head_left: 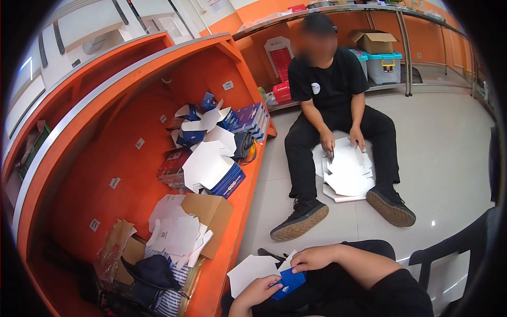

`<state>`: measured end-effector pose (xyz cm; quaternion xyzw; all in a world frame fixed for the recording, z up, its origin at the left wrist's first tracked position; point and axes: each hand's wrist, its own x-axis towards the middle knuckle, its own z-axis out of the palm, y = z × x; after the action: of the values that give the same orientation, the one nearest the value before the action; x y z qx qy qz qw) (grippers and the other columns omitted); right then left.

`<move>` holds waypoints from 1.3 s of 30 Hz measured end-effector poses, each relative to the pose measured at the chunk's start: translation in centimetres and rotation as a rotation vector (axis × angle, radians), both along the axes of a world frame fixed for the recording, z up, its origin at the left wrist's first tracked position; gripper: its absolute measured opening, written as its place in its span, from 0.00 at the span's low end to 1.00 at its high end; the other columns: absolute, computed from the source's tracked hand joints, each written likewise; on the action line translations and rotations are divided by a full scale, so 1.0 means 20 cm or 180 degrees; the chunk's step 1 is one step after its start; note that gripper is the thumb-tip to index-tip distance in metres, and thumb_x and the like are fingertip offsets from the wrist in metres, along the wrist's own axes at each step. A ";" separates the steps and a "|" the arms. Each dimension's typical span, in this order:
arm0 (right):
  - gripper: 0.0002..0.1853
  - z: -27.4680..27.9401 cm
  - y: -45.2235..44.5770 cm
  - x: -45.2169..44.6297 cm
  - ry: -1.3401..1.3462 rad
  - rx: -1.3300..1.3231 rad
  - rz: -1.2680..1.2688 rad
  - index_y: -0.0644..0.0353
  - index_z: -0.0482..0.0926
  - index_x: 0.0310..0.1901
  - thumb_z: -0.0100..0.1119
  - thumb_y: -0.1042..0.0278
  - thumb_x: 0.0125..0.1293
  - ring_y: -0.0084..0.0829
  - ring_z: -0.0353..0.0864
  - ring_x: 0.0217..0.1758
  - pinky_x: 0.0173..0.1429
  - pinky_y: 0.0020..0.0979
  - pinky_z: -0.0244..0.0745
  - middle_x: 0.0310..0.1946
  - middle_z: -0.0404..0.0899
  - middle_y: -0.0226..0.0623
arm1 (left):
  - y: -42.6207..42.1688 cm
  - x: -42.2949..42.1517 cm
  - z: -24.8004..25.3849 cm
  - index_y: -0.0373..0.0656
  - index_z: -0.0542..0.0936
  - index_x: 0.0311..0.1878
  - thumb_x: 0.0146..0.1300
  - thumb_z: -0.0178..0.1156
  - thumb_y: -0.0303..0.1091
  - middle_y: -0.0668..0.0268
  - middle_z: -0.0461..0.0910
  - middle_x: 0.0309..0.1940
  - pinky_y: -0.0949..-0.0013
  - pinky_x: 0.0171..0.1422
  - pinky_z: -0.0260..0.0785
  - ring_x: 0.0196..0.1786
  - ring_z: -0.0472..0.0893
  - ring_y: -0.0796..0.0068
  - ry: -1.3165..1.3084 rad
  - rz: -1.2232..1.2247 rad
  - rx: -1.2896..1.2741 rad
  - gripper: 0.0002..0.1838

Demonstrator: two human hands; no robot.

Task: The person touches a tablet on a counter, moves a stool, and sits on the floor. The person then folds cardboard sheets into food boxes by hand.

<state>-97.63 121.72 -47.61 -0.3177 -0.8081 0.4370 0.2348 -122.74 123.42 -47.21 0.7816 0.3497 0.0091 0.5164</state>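
A blue and white folding carton (288, 284) lies over my lap, its wide white flap (251, 273) spread out to the left. My left hand (263, 289) grips the blue panel from the left side, thumb on top. At the panel's upper right edge, my right hand (312, 259) is closed on the carton near a small upright white flap. The underside of the carton and some fingertips are hidden.
To the left, an orange shelf (240, 211) holds stacked blue cartons (227, 180), a brown cardboard box (210, 219) and white flattened pieces (177, 235). A person (338, 100) sits on the floor ahead, handling white cardboard sheets (348, 171). A black chair (449, 248) stands right.
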 end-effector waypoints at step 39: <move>0.11 0.15 -0.11 -0.02 -0.0667 0.0818 -0.0242 0.58 0.76 0.38 0.53 0.61 0.61 0.42 0.76 0.42 0.47 0.39 0.69 0.35 0.75 0.38 | -0.13 0.07 -0.05 0.35 0.73 0.44 0.65 0.50 0.27 0.69 0.77 0.36 0.79 0.46 0.66 0.39 0.74 0.84 -0.0707 0.0662 -0.1255 0.07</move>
<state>-98.10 119.55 -44.68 -0.3592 -0.8648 0.2854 0.2042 -121.27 120.88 -48.26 0.6197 0.3643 0.0797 0.6905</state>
